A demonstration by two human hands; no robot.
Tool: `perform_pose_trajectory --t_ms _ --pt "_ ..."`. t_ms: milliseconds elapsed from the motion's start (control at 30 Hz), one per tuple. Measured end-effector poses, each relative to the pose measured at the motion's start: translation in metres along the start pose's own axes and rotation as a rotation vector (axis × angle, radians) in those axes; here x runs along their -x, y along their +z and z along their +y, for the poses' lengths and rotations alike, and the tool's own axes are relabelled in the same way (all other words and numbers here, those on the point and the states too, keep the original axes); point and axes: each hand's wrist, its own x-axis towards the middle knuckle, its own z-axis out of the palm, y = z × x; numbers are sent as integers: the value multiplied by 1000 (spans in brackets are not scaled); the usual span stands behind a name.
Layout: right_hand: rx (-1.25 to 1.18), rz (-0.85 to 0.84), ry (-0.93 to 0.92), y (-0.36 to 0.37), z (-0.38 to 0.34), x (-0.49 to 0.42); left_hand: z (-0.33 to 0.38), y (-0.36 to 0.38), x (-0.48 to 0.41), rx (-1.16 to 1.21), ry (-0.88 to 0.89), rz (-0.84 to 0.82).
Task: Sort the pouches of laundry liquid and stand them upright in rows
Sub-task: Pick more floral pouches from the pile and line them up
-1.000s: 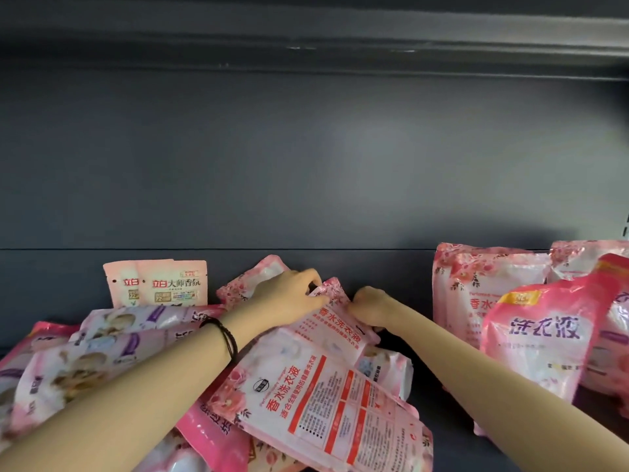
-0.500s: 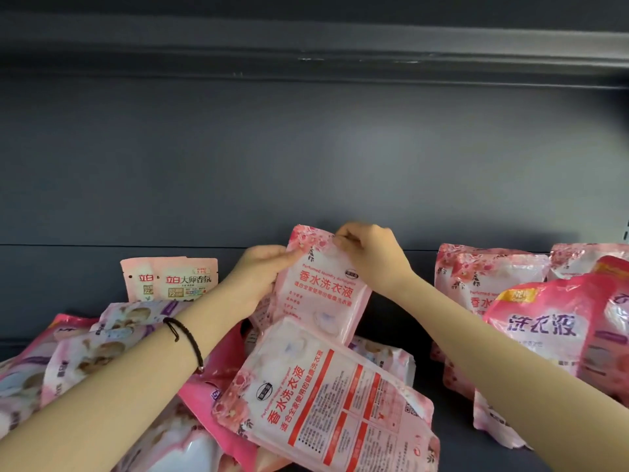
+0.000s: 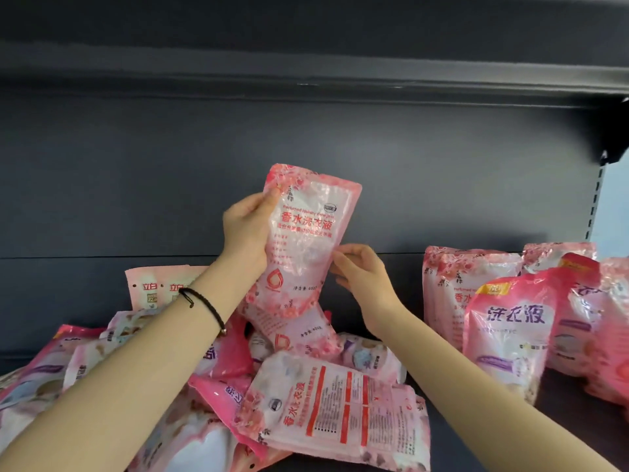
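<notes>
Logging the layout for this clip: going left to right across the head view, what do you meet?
heap of toppled pouches → left hand → pink pouch it grips, held above the heap → right hand at that pouch's right edge → standing pouches
</notes>
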Motion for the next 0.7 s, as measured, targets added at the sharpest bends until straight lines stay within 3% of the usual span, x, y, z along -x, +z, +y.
perform_pose_trajectory --t_ms 200,400,700 --pt "-52 93 -218 -9 -33 6 16 3 9 142 -66 -18" --pt "-124 122 -222 -45 -47 27 18 26 36 191 -76 -71" --pt "-92 129 -309 -131 -63 62 11 87 100 -69 146 -78"
